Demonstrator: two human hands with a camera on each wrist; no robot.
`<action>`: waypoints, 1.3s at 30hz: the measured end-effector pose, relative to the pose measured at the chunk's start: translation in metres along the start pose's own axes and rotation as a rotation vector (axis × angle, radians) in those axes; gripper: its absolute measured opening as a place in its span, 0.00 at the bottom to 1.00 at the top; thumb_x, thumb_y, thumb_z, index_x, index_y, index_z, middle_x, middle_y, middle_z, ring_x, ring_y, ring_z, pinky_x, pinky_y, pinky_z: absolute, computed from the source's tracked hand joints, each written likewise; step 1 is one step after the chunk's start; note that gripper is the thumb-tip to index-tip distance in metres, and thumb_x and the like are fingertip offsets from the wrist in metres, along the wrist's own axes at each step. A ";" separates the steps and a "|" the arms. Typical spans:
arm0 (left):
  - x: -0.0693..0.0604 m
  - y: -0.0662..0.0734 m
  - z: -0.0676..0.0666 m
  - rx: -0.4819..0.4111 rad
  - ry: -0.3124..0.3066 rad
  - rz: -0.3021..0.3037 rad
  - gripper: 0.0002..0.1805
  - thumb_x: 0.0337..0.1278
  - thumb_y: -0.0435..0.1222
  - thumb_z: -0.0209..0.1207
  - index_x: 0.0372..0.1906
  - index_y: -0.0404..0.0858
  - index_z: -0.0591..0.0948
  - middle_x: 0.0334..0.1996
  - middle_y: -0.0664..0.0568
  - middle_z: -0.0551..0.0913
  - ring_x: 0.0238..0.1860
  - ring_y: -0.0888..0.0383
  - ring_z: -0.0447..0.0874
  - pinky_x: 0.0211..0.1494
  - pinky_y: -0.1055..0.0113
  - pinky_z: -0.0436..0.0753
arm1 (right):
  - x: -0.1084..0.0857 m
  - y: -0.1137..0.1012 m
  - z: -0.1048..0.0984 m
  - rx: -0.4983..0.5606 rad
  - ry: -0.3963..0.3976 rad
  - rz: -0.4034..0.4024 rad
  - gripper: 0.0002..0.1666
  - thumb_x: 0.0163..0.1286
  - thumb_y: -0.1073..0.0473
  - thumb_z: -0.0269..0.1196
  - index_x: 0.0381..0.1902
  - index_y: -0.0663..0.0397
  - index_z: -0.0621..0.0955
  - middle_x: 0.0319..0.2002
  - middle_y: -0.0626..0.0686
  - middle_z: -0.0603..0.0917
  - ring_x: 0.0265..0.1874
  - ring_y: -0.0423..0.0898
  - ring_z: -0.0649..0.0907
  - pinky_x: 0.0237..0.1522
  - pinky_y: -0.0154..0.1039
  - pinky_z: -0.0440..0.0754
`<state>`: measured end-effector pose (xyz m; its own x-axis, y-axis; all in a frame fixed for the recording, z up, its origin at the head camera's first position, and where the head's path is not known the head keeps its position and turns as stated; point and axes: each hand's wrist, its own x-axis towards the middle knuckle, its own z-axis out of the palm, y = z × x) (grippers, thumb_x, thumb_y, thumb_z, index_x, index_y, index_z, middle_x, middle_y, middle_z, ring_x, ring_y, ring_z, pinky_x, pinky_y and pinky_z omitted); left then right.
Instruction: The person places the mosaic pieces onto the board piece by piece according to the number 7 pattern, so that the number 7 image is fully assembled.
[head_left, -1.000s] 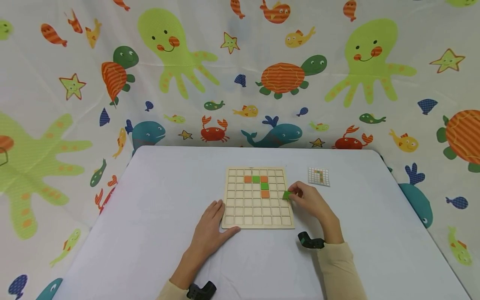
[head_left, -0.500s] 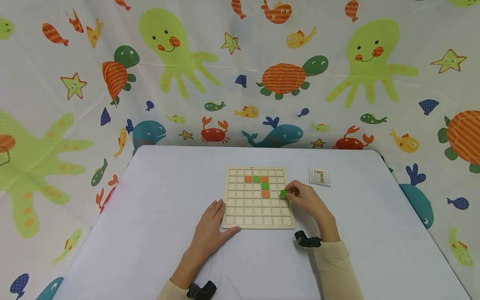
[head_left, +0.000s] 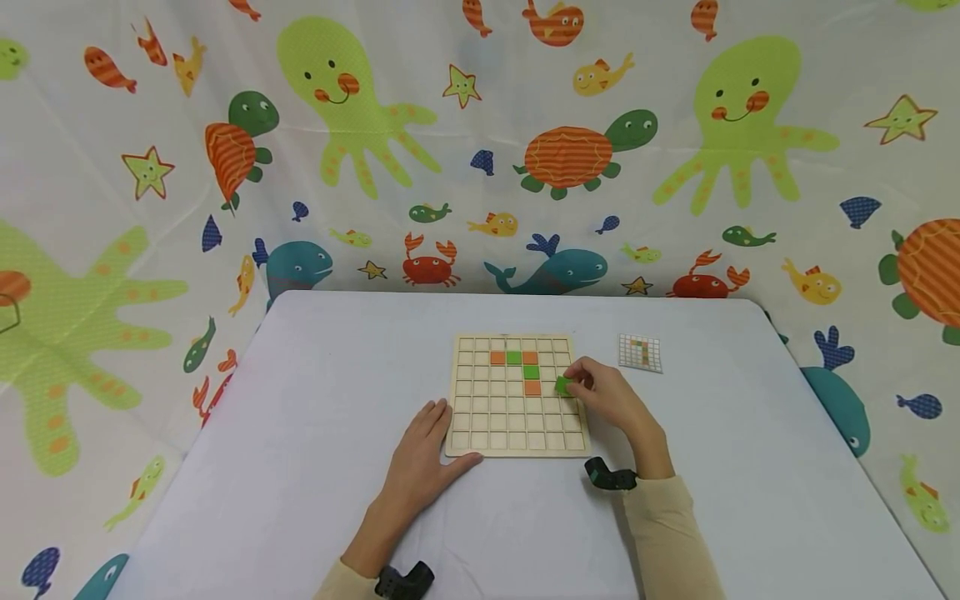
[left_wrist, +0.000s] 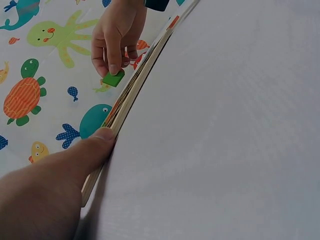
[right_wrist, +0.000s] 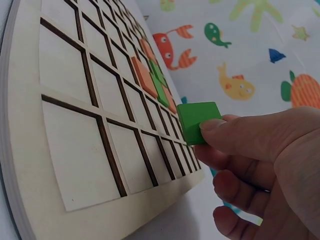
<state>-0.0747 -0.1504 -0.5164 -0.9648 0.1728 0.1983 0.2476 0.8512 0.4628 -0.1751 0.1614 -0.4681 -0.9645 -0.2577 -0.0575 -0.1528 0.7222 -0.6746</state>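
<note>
A wooden grid board [head_left: 498, 421] lies on the table, with orange and green square tiles set in several of its cells, such as an orange tile [head_left: 532, 387]. My right hand [head_left: 615, 398] pinches a green square tile [right_wrist: 200, 122] between thumb and fingertips, above the board's right side. The right wrist view shows the tile held clear of the grid. My left hand [head_left: 423, 458] rests at the board's lower left corner, fingers along its left side. In the left wrist view, the left thumb [left_wrist: 100, 142] lies against the board's edge.
A small card [head_left: 640, 353] printed with a coloured grid pattern lies right of the board. The white-covered table [head_left: 300, 400] extends around both. A curtain [head_left: 465, 183] with sea animals hangs behind the table. A black wrist device [head_left: 609, 475] sits by the right wrist.
My right hand has moved slightly left and away from me, carrying the green tile from the board's right edge further over the grid. The left hand stays in place.
</note>
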 end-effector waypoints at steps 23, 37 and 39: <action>0.001 -0.001 0.001 -0.002 0.016 0.016 0.50 0.51 0.62 0.67 0.70 0.30 0.71 0.71 0.39 0.71 0.75 0.42 0.65 0.74 0.48 0.70 | 0.002 -0.011 0.011 0.030 -0.051 -0.042 0.09 0.71 0.60 0.63 0.47 0.53 0.82 0.36 0.49 0.82 0.34 0.44 0.75 0.37 0.37 0.75; 0.001 -0.001 0.001 -0.008 0.008 0.010 0.51 0.51 0.62 0.67 0.71 0.31 0.71 0.72 0.39 0.71 0.75 0.42 0.64 0.74 0.48 0.69 | 0.005 -0.015 0.019 0.001 -0.091 -0.099 0.07 0.72 0.59 0.64 0.45 0.52 0.82 0.35 0.48 0.83 0.32 0.42 0.76 0.36 0.34 0.76; 0.001 -0.001 0.000 -0.007 0.011 0.012 0.50 0.51 0.62 0.67 0.71 0.31 0.71 0.71 0.39 0.71 0.75 0.42 0.64 0.74 0.48 0.70 | 0.005 -0.016 0.020 0.007 -0.098 -0.099 0.06 0.71 0.59 0.64 0.44 0.52 0.82 0.35 0.48 0.82 0.32 0.42 0.76 0.36 0.34 0.76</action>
<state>-0.0758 -0.1510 -0.5172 -0.9608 0.1769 0.2135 0.2594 0.8457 0.4664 -0.1730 0.1357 -0.4729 -0.9190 -0.3893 -0.0621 -0.2441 0.6856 -0.6858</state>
